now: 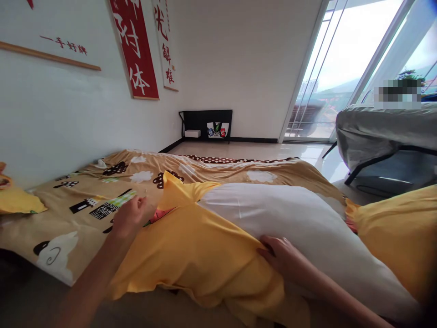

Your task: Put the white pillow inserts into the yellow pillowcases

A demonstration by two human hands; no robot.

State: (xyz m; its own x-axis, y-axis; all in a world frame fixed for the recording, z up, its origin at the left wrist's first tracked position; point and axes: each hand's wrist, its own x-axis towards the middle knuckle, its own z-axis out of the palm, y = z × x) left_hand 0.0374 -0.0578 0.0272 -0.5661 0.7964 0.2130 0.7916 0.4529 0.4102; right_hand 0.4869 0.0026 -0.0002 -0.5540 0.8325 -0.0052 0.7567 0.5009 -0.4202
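A white pillow (290, 214) lies on the bed, its left part covered by a yellow pillowcase (191, 246). At the case's slanting open edge, my right hand (278, 249) rests against the pillow, fingers curled on the yellow cloth. My left hand (134, 213) is closed beside the case's left side, near a red printed patch. Whatever its fingers may hold is hidden. One corner of the case points up behind the hands.
A tan patterned blanket (129, 175) covers the bed. Other yellow pillows lie at the right (399, 232) and far left (20, 198). A black folded table (205, 119) leans by the wall. A grey-covered piece of furniture (385, 127) stands near the glass door.
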